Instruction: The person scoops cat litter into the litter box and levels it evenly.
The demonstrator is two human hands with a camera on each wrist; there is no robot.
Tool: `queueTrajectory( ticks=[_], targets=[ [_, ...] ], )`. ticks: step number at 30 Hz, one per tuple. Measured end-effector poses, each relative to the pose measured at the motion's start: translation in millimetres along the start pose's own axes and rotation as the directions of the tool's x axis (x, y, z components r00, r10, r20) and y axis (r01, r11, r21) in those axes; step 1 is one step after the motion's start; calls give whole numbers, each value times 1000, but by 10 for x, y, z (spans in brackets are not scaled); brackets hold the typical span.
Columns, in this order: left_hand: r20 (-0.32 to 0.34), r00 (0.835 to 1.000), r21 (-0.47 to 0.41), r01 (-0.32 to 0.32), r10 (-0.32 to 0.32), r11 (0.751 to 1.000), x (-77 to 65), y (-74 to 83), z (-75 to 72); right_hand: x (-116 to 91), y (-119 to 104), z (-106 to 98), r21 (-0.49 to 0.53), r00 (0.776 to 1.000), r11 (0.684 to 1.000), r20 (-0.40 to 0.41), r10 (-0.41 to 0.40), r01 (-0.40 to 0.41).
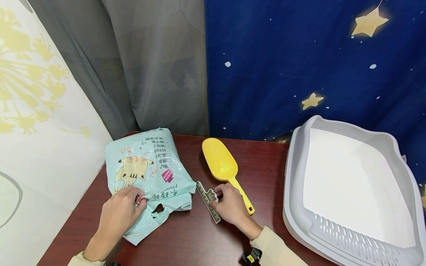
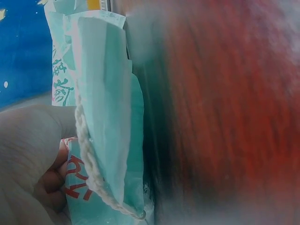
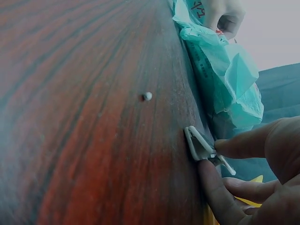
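A pale blue plastic bag (image 1: 136, 147) printed with a cartoon cat lies on the left of the dark red table. Near its mouth, my left hand (image 1: 118, 208) grips the gathered plastic, and a flap with a handle hole hangs toward me. In the left wrist view, a braided cord (image 2: 96, 173) runs along the bag's edge. To the right of the bag, my right hand (image 1: 231, 205) pinches the handles of a long sealing clip (image 1: 208, 203) between thumb and fingers. The clip is at the tabletop, its side profile showing in the right wrist view.
Just beyond the right hand lies a yellow scoop (image 1: 219, 162), its handle toward me. A grey litter box (image 1: 293, 199) with a white inside stands at the right. One small white pellet (image 3: 147, 96) sits on the table. Grey and blue curtains (image 1: 253, 74) hang behind.
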State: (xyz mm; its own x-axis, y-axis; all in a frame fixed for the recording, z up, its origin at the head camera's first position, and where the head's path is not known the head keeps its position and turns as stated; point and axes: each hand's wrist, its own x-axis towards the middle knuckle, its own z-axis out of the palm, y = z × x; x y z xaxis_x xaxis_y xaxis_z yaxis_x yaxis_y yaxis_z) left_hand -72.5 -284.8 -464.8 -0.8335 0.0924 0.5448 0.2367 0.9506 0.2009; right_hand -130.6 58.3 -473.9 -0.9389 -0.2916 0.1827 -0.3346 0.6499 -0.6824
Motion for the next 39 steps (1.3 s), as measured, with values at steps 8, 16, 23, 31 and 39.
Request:
queueTrajectory(
  ticks=[8, 16, 23, 31, 39],
  targets=[
    [-10, 1000, -2, -5, 5, 1000, 6, 6, -5, 1, -3, 12, -8, 1000, 1000, -10, -9, 9],
    [-3, 1000, 1, -6, 6, 1000, 7, 3, -7, 16, -9, 25, -16, 999, 1000, -17, -27, 27],
    [10, 1000, 2, -1, 1, 1000, 0, -4, -2, 28, -37, 31, -51, 998, 998, -46, -44, 42],
    [4, 1000, 1, -6, 6, 1000, 9, 2, -5, 30, -74, 16, -144, 993, 987, -82, -80, 68],
    [1, 1000, 4, -10, 10, 1000, 10, 8, -12, 88, -101, 1, -164, 983, 980, -131, -130, 108]
  ],
)
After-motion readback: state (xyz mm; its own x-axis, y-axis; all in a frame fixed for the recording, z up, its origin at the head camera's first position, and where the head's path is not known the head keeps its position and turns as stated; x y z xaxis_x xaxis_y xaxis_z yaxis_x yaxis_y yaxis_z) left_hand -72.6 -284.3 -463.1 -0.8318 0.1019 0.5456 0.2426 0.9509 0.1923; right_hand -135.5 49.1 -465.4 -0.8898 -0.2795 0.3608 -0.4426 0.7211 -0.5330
